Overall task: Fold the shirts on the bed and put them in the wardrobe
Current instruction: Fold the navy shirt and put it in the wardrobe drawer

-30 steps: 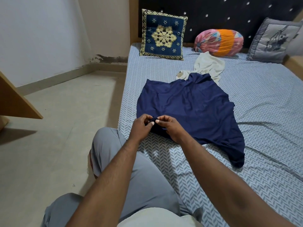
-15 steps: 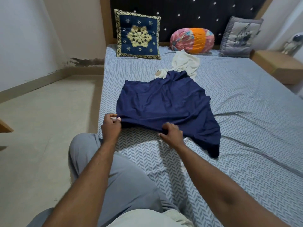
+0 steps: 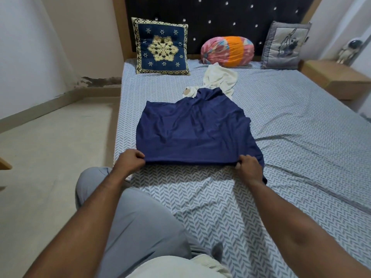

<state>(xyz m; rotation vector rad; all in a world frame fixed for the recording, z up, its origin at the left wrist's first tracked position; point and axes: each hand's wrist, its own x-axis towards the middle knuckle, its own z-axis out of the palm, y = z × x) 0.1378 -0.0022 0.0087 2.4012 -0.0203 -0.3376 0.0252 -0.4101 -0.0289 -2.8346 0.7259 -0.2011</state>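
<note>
Two hands are gripping the near hem of a navy shirt (image 3: 192,133), which is lying spread on the bed (image 3: 301,137) toward its left edge. The left hand (image 3: 130,162) is pinching the hem's left corner with fingers curled round the cloth, close to the bed's left edge. The right hand (image 3: 249,169) is clutching the hem further right, with a flap of the shirt trailing past it. The hem is stretching in a straight line between the two hands. The shirt's far end is bunching against a crumpled white shirt (image 3: 218,79), which is lying beyond it toward the head of the bed. Along the head edge a blue and gold cushion (image 3: 161,47), a pink and orange bolster (image 3: 227,51) and a grey cushion (image 3: 285,46) are leaning against the dark headboard (image 3: 220,13). A wooden bedside table (image 3: 333,77) is standing by the bed's far right corner, carrying a small figure (image 3: 349,50).
</note>
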